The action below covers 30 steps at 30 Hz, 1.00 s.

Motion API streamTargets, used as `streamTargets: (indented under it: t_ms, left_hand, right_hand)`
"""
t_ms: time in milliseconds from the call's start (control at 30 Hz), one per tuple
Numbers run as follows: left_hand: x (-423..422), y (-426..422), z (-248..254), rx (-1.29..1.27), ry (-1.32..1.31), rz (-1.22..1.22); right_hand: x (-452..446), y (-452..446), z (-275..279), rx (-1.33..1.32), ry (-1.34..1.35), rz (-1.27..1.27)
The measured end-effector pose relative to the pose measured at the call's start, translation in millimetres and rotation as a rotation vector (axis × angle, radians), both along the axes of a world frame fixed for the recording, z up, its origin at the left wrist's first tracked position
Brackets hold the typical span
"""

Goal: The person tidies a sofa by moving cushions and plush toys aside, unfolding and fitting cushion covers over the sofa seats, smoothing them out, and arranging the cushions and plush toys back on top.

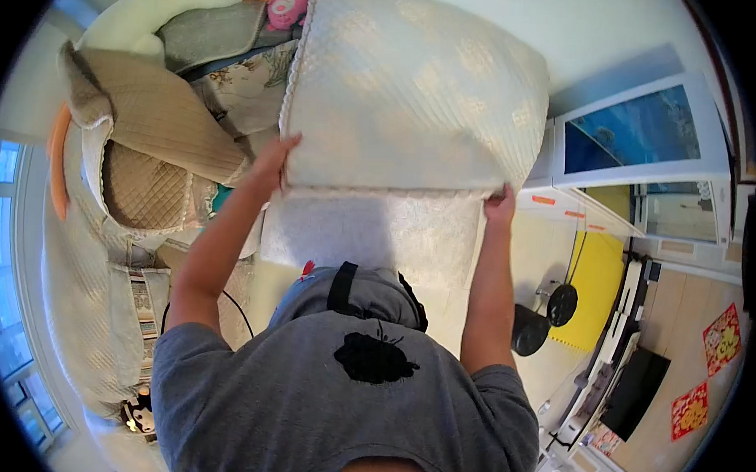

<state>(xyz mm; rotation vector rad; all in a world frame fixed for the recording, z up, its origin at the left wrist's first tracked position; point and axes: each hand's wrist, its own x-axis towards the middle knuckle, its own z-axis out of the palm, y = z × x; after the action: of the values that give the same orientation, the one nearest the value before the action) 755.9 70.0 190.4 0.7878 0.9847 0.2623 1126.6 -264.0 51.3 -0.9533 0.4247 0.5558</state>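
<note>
A pale quilted cover (418, 94) with faint flower patterns and a scalloped edge spreads out in front of me. My left hand (276, 160) is closed on its near left corner. At the near right corner, my right hand (499, 203) grips the same cover with the fingers closed. The near edge runs nearly straight between both hands. Below that edge a light, textured seat surface (336, 234) shows, partly shaded. What lies under the cover is hidden.
On the left, a sofa carries a brown quilted cloth (156, 100), a white goose plush (160, 15) and a pink plush (286, 11). A white cabinet (550, 155) stands right. Further right are a black round stool (529, 329), a yellow mat (595, 288) and a television (635, 392).
</note>
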Motion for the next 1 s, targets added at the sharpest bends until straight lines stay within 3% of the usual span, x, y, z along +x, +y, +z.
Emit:
streamTargets:
  t_ms: [67,133,233,300,400,500,567,600,633,667,700,733,800,1000]
  left_hand:
    - [25.9,27.1,17.4,0.031,-0.031,0.074]
    - [48.0,44.5,66.4,0.124,-0.12,0.055]
    - [75.7,81.4,84.2,0.144,-0.349,0.121]
    - [81.2,89.7,103.4,0.142,-0.449,0.086]
    - [78.6,89.7,105.1,0.217,-0.441,0.111]
    - [58.8,75.4,69.2,0.357,-0.239,0.078]
    - [40.7,61.7,24.5,0.28,0.016,0.036]
    - [27.3,61.2,-13.1,0.271,0.053,-0.026]
    - [13.3,61.2,-51.8,0.262,0.092,-0.089]
    - [0.6,54.7,-78.9,0.251,0.081,-0.1]
    - [-8.4,49.2,-102.5,0.239,0.069,-0.11]
    - [-12.8,47.3,-130.5,0.237,0.075,-0.114]
    - [-18.5,45.5,-170.4,0.599,0.464,-0.353]
    - [40.3,0.7,-119.3,0.385,0.181,-0.091]
  right_hand:
    - [-3.6,27.6,82.3,0.029,-0.178,0.061]
    - [32.5,33.5,101.7,-0.042,-0.369,0.111]
    - [31.7,45.5,179.1,-0.2,-0.435,-0.03]
    - [36.3,45.5,198.8,-0.197,-0.675,-0.062]
    - [34.3,26.3,198.0,-0.187,-0.788,-0.048]
    - [25.2,-0.2,145.0,-0.119,-0.671,0.102]
    - [0.1,-17.1,91.2,-0.069,-0.373,0.135]
    - [-10.7,-30.7,54.8,-0.114,-0.201,0.293]
    - [-21.3,-47.4,2.0,0.019,-0.027,0.292]
    - [-40.5,-60.8,-29.2,-0.125,0.154,0.342]
    - [-66.4,-60.8,-29.7,-0.44,0.212,0.471]
    - [-82.7,-67.7,-46.9,-0.561,0.262,0.532]
    - [-112.7,-68.1,-58.4,-0.635,0.241,0.562]
    - [-136.0,-48.1,-47.8,-0.638,0.038,0.694]
